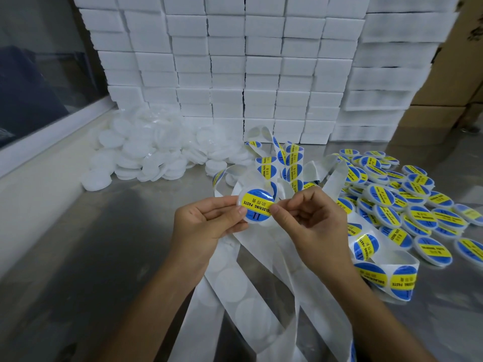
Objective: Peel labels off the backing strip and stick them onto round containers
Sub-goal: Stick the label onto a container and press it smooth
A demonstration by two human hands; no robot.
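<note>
A round white container (255, 205) with a blue and yellow "soldering paste" label on its face is held up over the steel table. My left hand (206, 223) grips its left rim between thumb and fingers. My right hand (311, 220) pinches its right edge, thumb pressing on the label. Under and behind both hands the white backing strip (261, 296) loops about; some stretches are bare, others carry blue and yellow labels (292, 165).
A heap of plain white round containers (146, 155) lies at the back left. Several labelled containers (418, 205) are spread on the right. White foam boxes (261, 61) are stacked high behind, with cardboard boxes (444, 100) far right. The steel table (91, 244) shows at left.
</note>
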